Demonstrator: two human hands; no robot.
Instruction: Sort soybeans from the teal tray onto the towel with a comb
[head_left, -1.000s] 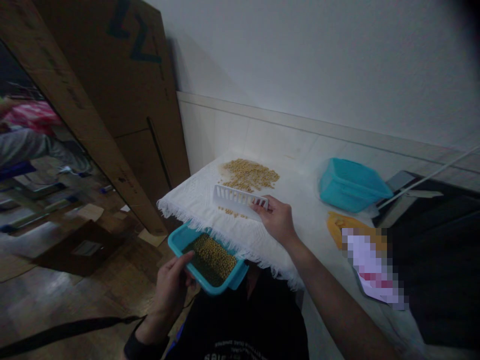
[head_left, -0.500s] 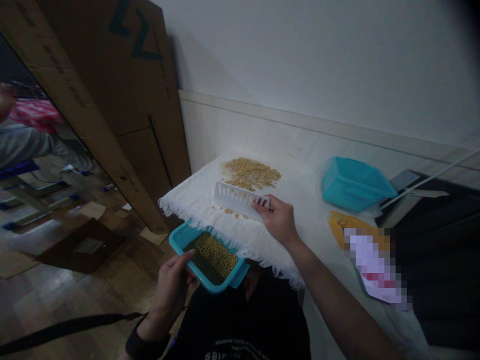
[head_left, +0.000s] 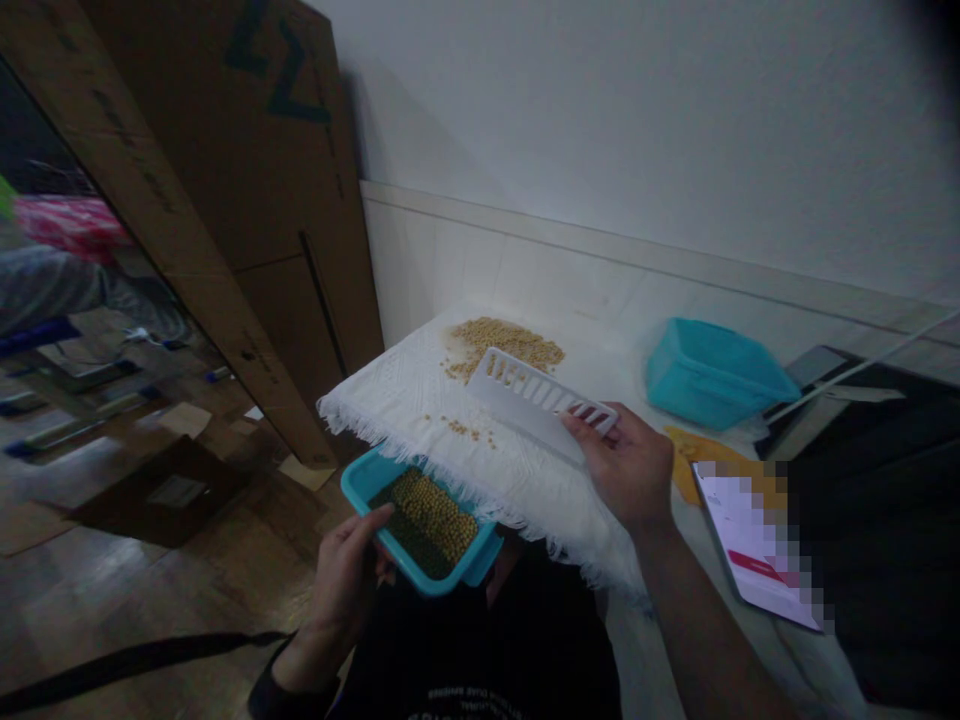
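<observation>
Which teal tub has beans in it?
The tub in the left hand, below the cloth edge; the other tub sits far right, showing no beans.

Right hand has moved right and toward the person, away from the pile. The scraper came with it. Before, it stood on its long edge on the cloth, in front of the pile. Now it is lifted clear and tilted, its far end level with the pile's near edge. Fingers now grip its near-right end. Loose beans in front of the pile, earlier tight against the scraper, now lie in the open.
</observation>
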